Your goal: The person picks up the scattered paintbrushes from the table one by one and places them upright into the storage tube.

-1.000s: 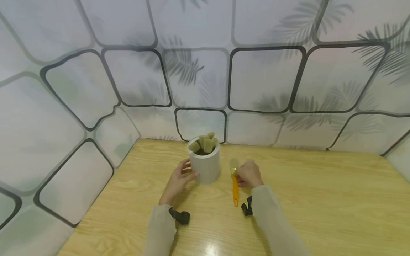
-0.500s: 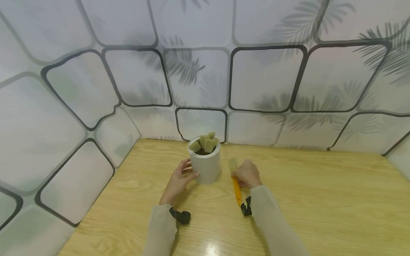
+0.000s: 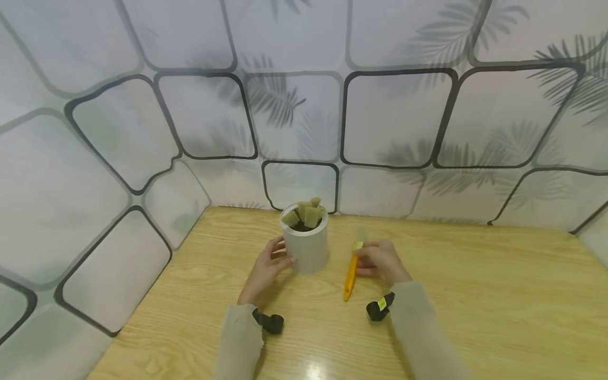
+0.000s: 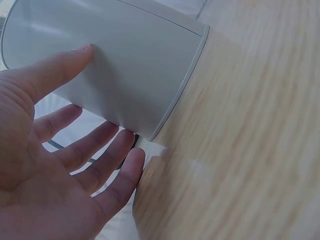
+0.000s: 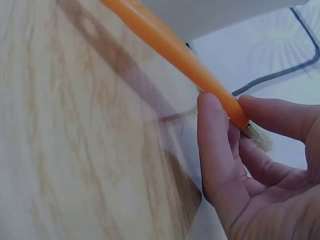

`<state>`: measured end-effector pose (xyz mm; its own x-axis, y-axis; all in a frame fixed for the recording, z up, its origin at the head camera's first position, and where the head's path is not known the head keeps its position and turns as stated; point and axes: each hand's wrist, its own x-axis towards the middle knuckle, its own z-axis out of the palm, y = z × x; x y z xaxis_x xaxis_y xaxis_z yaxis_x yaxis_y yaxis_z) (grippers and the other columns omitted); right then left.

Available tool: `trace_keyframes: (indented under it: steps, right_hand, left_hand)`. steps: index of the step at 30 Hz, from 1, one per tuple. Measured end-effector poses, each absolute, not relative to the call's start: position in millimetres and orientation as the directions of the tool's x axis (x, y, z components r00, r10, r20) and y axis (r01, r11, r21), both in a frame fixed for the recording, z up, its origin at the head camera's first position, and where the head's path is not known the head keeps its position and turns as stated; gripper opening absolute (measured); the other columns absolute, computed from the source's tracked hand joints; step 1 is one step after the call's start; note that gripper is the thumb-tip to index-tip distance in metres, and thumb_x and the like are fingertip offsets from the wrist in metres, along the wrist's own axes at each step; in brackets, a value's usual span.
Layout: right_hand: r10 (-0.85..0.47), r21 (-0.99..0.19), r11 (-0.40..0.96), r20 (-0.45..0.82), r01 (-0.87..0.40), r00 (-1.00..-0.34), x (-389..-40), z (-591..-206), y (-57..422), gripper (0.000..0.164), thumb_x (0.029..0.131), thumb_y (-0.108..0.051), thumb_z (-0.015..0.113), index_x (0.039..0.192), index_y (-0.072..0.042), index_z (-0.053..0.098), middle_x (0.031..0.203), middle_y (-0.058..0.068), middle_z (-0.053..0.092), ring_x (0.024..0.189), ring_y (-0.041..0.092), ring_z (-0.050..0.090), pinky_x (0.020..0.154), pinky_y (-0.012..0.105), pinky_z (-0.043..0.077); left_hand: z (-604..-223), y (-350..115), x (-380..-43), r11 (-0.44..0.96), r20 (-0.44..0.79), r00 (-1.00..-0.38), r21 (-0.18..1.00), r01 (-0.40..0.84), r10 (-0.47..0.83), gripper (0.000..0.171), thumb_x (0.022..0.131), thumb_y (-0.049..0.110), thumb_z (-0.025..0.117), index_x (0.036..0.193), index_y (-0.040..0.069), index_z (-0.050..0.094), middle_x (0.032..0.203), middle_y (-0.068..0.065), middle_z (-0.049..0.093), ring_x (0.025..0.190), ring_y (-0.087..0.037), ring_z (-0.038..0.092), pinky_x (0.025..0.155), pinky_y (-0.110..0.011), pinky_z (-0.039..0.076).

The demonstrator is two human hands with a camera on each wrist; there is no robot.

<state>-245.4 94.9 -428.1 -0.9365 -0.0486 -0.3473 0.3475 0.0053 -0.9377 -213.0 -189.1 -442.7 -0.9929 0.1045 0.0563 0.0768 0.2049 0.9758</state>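
A light grey cylindrical pot [image 3: 306,250] stands upright on the wooden table, with several pale paintbrush heads [image 3: 309,214] sticking up out of it. My left hand [image 3: 266,266] holds the pot's left side, thumb on the front and fingers spread along the edge, as the left wrist view also shows. To the right of the pot, my right hand [image 3: 382,261] pinches a paintbrush [image 3: 351,277] with an orange handle, near its ferrule. In the right wrist view the orange handle [image 5: 165,42] slants over the table, and its bristles [image 5: 262,141] show past the fingers.
The wooden table [image 3: 475,301] meets a patterned fabric wall [image 3: 394,121] behind the pot and another at the left. Black wrist cameras [image 3: 272,323] sit on both sleeves.
My right hand has shifted slightly right with the paintbrush, and the handle's lower end has swung left, so the brush tilts the other way. My left hand stays at the pot.
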Motion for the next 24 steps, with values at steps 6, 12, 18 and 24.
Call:
trace_keyframes:
  steps: [6, 12, 18, 24]
  right_hand:
    - [-0.079, -0.933, -0.168, -0.311, 0.320, -0.947, -240.7, -424.1, 103.3, 0.020, 0.097, 0.001, 0.060, 0.114, 0.010, 0.062, 0.090, 0.010, 0.067, 0.077, 0.019, 0.069, 0.074, 0.035, 0.062]
    - [-0.045, -0.899, -0.322, -0.300, 0.298, -0.953, -237.7, -414.2, 107.7, 0.016, 0.101, 0.000, 0.058, 0.115, 0.007, 0.059, 0.091, 0.006, 0.066, 0.082, 0.018, 0.066, 0.078, 0.031, 0.060]
    - [-0.018, -0.894, -0.381, -0.250, 0.238, -0.968, -234.1, -398.7, 110.5, 0.006, 0.103, -0.006, 0.059, 0.104, -0.005, 0.064, 0.093, 0.002, 0.067, 0.086, 0.017, 0.068, 0.083, 0.032, 0.059]
    - [-0.011, -0.871, -0.460, -0.192, 0.175, -0.981, -231.4, -381.4, 107.3, 0.008, 0.104, -0.006, 0.058, 0.096, -0.007, 0.056, 0.095, 0.001, 0.068, 0.089, 0.017, 0.068, 0.086, 0.034, 0.059]
  left_hand:
    - [-442.1, -188.4, -211.7, 0.197, 0.058, -0.993, 0.978, 0.076, 0.099, 0.062, 0.095, 0.007, 0.071, 0.150, 0.001, 0.042, 0.145, -0.029, 0.046, 0.129, -0.047, 0.048, 0.101, -0.059, 0.047]
    - [-443.0, -188.4, -212.3, 0.202, 0.056, -0.994, 0.977, 0.075, 0.097, 0.061, 0.096, 0.006, 0.070, 0.150, 0.001, 0.043, 0.145, -0.029, 0.046, 0.129, -0.047, 0.049, 0.101, -0.060, 0.046]
    - [-441.4, -188.8, -211.5, 0.203, 0.057, -0.993, 0.976, 0.077, 0.100, 0.061, 0.096, 0.008, 0.070, 0.150, 0.001, 0.043, 0.146, -0.029, 0.046, 0.129, -0.047, 0.048, 0.101, -0.060, 0.046]
    - [-443.0, -188.4, -212.8, 0.211, 0.072, -0.992, 0.973, 0.091, 0.100, 0.061, 0.096, 0.006, 0.070, 0.149, -0.001, 0.042, 0.144, -0.030, 0.047, 0.128, -0.048, 0.049, 0.101, -0.060, 0.046]
